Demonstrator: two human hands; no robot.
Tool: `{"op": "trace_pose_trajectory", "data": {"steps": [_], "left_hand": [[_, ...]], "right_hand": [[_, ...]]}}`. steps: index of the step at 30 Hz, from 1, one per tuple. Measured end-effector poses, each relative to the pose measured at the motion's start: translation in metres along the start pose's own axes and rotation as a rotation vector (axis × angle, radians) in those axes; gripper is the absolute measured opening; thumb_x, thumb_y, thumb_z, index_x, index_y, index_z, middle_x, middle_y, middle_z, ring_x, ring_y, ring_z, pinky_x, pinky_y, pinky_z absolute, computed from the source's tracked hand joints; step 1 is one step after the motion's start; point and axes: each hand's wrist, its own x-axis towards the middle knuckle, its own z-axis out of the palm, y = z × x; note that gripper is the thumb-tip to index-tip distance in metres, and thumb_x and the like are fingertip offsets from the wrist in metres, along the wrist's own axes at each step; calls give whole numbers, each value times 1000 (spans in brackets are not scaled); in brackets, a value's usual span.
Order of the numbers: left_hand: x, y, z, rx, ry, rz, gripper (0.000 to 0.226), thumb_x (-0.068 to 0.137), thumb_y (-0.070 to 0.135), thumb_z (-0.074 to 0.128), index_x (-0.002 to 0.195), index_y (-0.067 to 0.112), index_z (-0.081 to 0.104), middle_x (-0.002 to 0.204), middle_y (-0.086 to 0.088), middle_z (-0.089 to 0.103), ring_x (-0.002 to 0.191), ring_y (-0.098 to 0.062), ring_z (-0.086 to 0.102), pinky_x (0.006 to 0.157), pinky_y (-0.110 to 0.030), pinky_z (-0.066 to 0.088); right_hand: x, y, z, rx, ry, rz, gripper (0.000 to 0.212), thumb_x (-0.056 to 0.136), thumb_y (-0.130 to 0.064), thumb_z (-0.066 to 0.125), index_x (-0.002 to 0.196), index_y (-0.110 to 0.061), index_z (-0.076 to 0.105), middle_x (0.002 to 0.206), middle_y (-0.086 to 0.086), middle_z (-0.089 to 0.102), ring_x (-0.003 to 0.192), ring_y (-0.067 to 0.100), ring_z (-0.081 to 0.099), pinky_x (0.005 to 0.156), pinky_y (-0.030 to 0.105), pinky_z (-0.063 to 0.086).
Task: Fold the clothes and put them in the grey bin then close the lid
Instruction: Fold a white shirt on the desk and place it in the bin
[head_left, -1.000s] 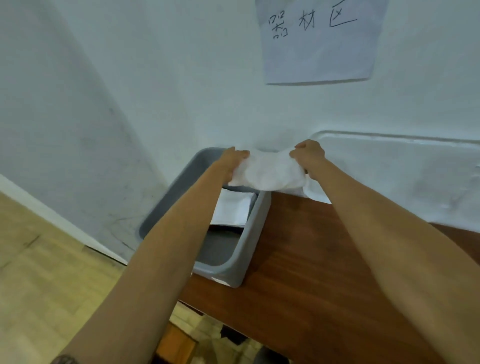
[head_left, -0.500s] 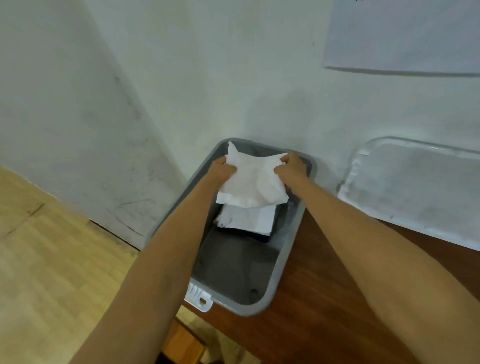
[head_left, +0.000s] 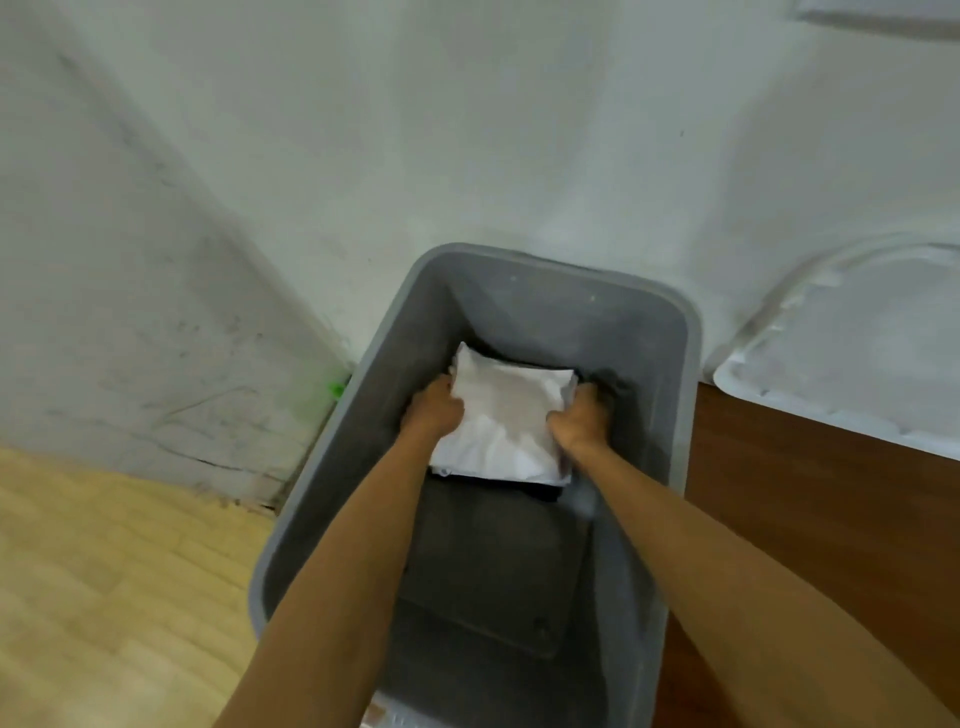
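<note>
A grey bin stands open on the left end of a brown wooden table, against the white wall. Deep inside it lies a folded white garment, resting on darker folded clothes at the bin's far end. My left hand grips the garment's left edge and my right hand grips its right edge, both arms reaching down into the bin. The clear lid leans against the wall to the right of the bin.
The near half of the bin's floor is bare. Wooden flooring lies to the left, below the table's edge. A sheet of paper hangs on the wall at the upper right.
Both hands carried the white garment from above the bin's rim down into the bin, onto the clothes inside. The view has tilted down and closer.
</note>
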Motion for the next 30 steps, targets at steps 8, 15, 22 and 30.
{"op": "trace_pose_trajectory", "data": {"steps": [8, 15, 22, 30], "left_hand": [[3, 5, 50, 522, 314, 438, 60, 102, 21, 46, 159, 18, 28, 164, -16, 27, 147, -39, 32, 114, -51, 36], [35, -45, 85, 542, 279, 473, 67, 105, 56, 18, 164, 31, -1, 171, -11, -15, 157, -38, -6, 126, -53, 18], [64, -48, 92, 411, 328, 629, 66, 105, 56, 29, 164, 36, 9, 172, 1, -14, 157, -30, -13, 125, -48, 16], [79, -53, 99, 404, 330, 655, 66, 104, 55, 32, 164, 32, 17, 172, -3, -7, 158, -35, -7, 127, -52, 16]], "right_hand": [[9, 5, 38, -742, 190, -416, 70, 85, -19, 68, 148, -7, 40, 151, 24, 36, 133, 43, 41, 113, 54, 35], [33, 48, 81, -874, -7, -499, 75, 105, -50, 28, 164, -11, 6, 167, 27, -9, 153, 48, -14, 125, 59, -5], [57, 79, 97, -808, 242, -611, 77, 103, -52, 36, 162, -4, 20, 165, 32, 11, 152, 55, 4, 118, 71, 12], [65, 81, 102, -794, 210, -602, 77, 101, -53, 35, 161, -5, 24, 164, 32, 14, 151, 56, 5, 119, 71, 8]]}}
